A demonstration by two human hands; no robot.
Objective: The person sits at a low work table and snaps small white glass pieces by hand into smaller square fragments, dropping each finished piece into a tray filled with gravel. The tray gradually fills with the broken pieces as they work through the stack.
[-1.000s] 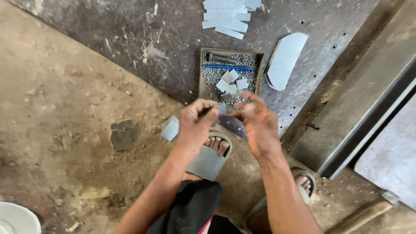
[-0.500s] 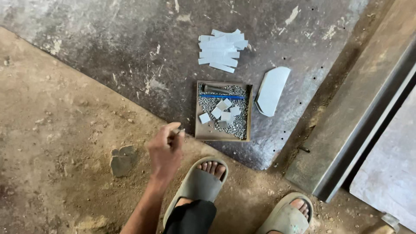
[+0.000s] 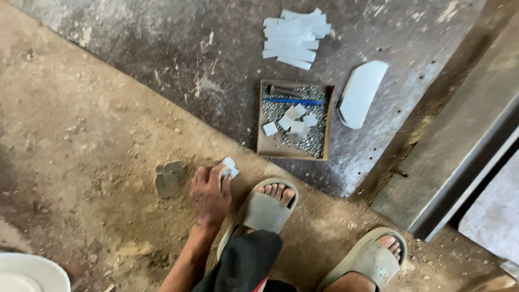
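Resting on the dirt floor (image 3: 81,162), the left hand (image 3: 210,196) lies palm down with its fingers closed narrow on a small white piece (image 3: 229,167), pinched at the fingertips just beside the toes of the left sandal (image 3: 262,211). Right hand: out of the picture; its state cannot be told.

Near the hand:
- Flat grey stone (image 3: 168,178), on the dirt, just left of the hand, not touching it.
- Left sandal, grey, foot in it, toes towards the tray; black trouser cloth (image 3: 244,262) over the ankle.
- Right sandal (image 3: 367,259), grey, well apart to the right, near the bottom edge.

Farther out:
- Shallow brown tray (image 3: 294,120), on the grey slab (image 3: 162,54) beyond the toes. Holds a bed of small metal bits, a blue pen-like stick (image 3: 294,101) across the top, and several white square pieces (image 3: 292,121) loose on the metal.
- Pile of white strips (image 3: 294,37), on the slab above the tray.
- Stack of white curved sheets (image 3: 361,93), on the slab, just right of the tray.
- Metal beam (image 3: 459,157), running slantwise along the right side.
- White round rim (image 3: 32,273), bottom left corner, partly cut off.
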